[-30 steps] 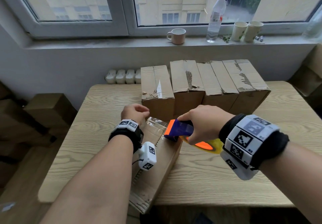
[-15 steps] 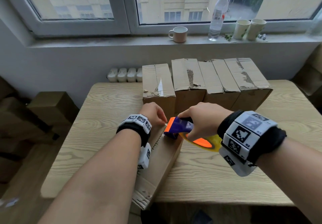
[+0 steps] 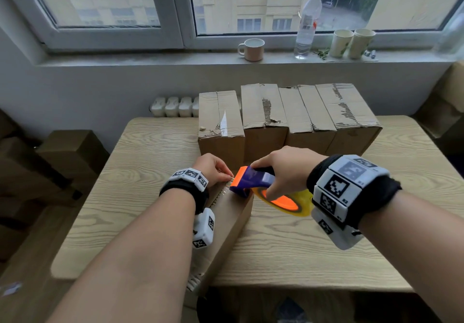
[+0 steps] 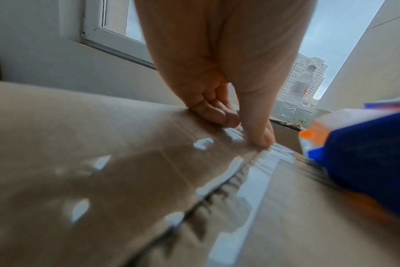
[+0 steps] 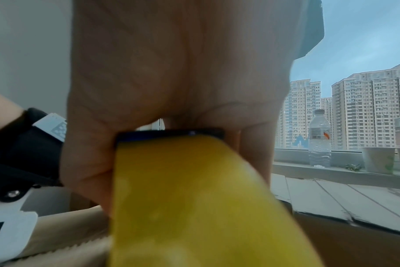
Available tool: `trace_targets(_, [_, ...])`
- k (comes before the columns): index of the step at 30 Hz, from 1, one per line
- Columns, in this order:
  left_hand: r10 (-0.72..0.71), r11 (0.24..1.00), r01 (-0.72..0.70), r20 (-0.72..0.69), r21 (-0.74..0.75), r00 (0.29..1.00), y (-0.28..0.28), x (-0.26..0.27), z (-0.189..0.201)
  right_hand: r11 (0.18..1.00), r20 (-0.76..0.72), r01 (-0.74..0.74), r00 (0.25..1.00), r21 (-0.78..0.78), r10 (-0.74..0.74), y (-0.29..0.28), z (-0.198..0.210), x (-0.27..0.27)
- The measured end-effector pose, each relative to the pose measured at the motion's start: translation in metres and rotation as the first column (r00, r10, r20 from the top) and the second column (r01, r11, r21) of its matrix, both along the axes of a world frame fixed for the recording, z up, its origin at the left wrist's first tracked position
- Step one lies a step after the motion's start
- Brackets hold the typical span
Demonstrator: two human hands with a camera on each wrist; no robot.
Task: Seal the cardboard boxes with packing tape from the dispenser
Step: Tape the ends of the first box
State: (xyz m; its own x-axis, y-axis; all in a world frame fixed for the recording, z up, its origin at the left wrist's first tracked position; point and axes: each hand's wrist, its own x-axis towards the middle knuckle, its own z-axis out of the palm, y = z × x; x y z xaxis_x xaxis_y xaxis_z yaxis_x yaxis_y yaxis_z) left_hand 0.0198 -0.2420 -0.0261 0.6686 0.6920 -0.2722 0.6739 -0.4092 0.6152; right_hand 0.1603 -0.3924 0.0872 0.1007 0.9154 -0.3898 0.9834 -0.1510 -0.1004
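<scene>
A long cardboard box (image 3: 231,219) lies on the table, running away from me under my left forearm. Clear tape glints along its top seam (image 4: 249,180). My left hand (image 3: 227,175) is at the box's far end. Its thumb (image 4: 260,137) and curled fingers (image 4: 215,112) hold the tape end down on the cardboard. My right hand (image 3: 283,172) grips the blue tape dispenser (image 3: 251,180), whose orange nose nearly touches the left fingertips. The yellow tape roll (image 3: 283,202) with its orange core hangs under my right palm and fills the right wrist view (image 5: 194,198).
Several closed, worn cardboard boxes (image 3: 288,116) stand in a row at the back of the wooden table (image 3: 313,252). On the window sill are a mug (image 3: 252,49), a water bottle (image 3: 307,21) and two paper cups (image 3: 351,42). More boxes (image 3: 70,152) sit on the floor at left.
My left hand has moved right and down onto the box's far end, closing up to the dispenser's nose. The stretch of loose tape seen between them earlier is gone. The right hand has barely moved.
</scene>
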Motion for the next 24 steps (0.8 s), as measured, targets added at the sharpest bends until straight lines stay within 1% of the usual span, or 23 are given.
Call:
trace_targets(4, [0.015,1.000,-0.015,-0.011,0.004,1.000,-0.001,0.000,0.002,1.000,0.000,0.017,1.000,-0.008,-0.017,-0.015,0.002,0.010])
trace_targets(8, [0.060,0.998,-0.060,-0.016,-0.019,0.998,-0.001,-0.001,0.001,1.000,0.000,-0.008,1.000,-0.006,0.008,-0.028,0.003,0.016])
trace_targets(12, [0.078,0.997,-0.079,-0.029,-0.021,0.996,-0.001,0.001,0.001,1.000,-0.013,0.022,1.000,-0.006,-0.022,-0.043,0.002,0.026])
trace_targets(18, [0.103,0.995,-0.103,-0.018,-0.014,0.995,-0.003,0.002,0.000,0.999,-0.013,0.030,0.999,-0.041,-0.031,-0.060,-0.002,0.039])
trace_targets(24, [0.110,0.994,-0.110,-0.016,-0.008,0.994,-0.005,0.002,-0.001,0.998,0.021,-0.012,1.000,-0.068,0.014,-0.051,-0.013,0.032])
